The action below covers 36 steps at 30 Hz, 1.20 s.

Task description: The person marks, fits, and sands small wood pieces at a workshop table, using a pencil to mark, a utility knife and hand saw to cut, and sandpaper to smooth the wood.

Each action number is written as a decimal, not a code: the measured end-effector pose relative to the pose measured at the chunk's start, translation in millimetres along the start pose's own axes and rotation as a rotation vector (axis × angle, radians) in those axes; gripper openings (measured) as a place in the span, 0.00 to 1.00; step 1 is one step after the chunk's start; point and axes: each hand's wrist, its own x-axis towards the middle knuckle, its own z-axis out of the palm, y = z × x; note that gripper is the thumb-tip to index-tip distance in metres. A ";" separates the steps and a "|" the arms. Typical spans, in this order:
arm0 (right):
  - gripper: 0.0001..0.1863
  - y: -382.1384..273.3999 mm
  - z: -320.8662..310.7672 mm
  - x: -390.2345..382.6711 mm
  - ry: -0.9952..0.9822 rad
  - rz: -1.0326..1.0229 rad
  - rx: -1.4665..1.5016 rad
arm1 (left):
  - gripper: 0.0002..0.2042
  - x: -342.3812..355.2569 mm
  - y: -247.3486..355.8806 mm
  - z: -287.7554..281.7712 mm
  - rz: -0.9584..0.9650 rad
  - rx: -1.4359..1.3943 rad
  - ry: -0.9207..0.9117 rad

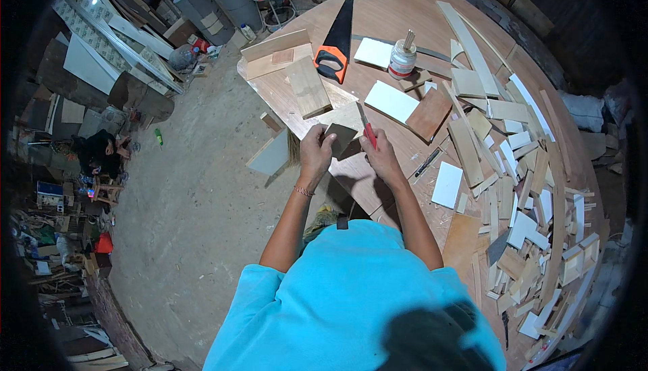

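My left hand [315, 153] grips a small flat piece of dark brown wood [339, 139] by its left edge, tilted over the table's near corner. In my right hand [383, 155], a red-handled knife [369, 135] points up and away from me, its thin grey blade close to the wood piece. A pale board [342, 116] lies just beyond both hands. To its left rests another light wooden board [308, 88]. The hand saw [334, 54], with an orange and black handle, lies farther back. The fingers' undersides are hidden.
Right of my hands lie a white panel [392, 102], a brown board [430, 113] and a black pen-like tool [427, 162]. A jar [403, 59] with sticks stands behind. Offcuts [520, 229] heap along the right side. Left of the table is concrete floor [196, 189].
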 end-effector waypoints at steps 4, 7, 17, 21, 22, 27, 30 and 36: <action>0.16 -30.3 -6.0 -6.0 -0.183 0.147 -0.010 | 0.07 4.8 -16.9 -1.8 -0.015 -0.096 0.010; 0.17 -44.9 -9.4 -8.7 -0.211 0.151 -0.100 | 0.06 6.1 -12.2 0.0 -0.014 -0.141 -0.019; 0.19 -48.1 -7.6 -11.8 -0.389 0.306 0.093 | 0.02 1.9 -0.4 1.7 -0.007 -0.215 0.005; 0.20 -46.5 -5.5 -12.0 -0.418 0.346 0.181 | 0.02 0.8 -2.5 1.5 0.004 -0.162 0.029; 0.19 -47.7 -5.9 -11.9 -0.440 0.380 0.234 | 0.02 0.6 -2.7 1.1 0.002 -0.160 0.028; 0.18 -51.4 -11.6 -12.2 -0.459 0.407 0.320 | 0.03 0.9 -6.9 2.9 0.063 -0.021 0.058; 0.18 -33.7 -17.5 -2.8 -0.343 0.361 0.303 | 0.05 7.8 -13.7 -0.4 0.102 0.084 0.076; 0.12 -2.7 -0.2 2.0 -0.189 0.298 -0.123 | 0.06 40.6 -13.1 -6.1 0.121 0.457 -0.015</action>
